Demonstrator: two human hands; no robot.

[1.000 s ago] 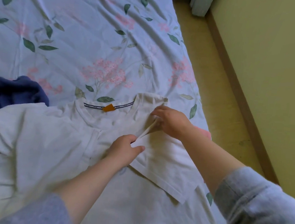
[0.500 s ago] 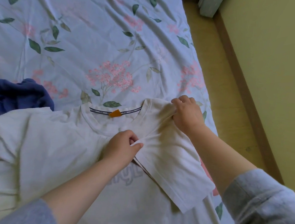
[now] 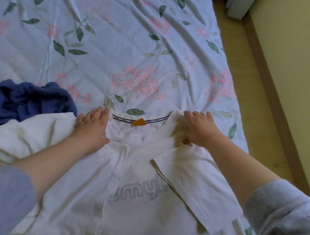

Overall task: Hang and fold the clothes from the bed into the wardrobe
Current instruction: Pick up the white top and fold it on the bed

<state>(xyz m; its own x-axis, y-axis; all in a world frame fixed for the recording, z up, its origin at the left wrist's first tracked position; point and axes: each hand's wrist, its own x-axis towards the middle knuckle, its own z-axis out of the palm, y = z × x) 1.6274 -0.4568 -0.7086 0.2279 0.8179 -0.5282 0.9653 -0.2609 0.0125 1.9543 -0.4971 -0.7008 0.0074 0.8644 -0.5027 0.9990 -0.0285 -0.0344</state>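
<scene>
A white T-shirt [image 3: 131, 171] with grey lettering lies front up on the bed, its collar with an orange tag [image 3: 139, 122] pointing away from me. Its right sleeve [image 3: 197, 185] is folded inward over the chest. My left hand [image 3: 92, 125] lies flat on the shirt's left shoulder beside the collar, fingers straight. My right hand [image 3: 198, 129] holds the folded right shoulder, with the fabric bunched up between thumb and fingers. The shirt's left side lies rumpled toward the left edge of the view.
A crumpled dark blue garment [image 3: 29, 102] lies on the bed to the left, partly under the white shirt. The floral bed sheet [image 3: 119, 46] stretches beyond it. The bed's right edge borders a strip of floor [image 3: 262, 107] along a yellow wall.
My left hand let go of the sleeve edge at the chest and moved up to the left shoulder. My right hand slid the folded shoulder up level with the collar.
</scene>
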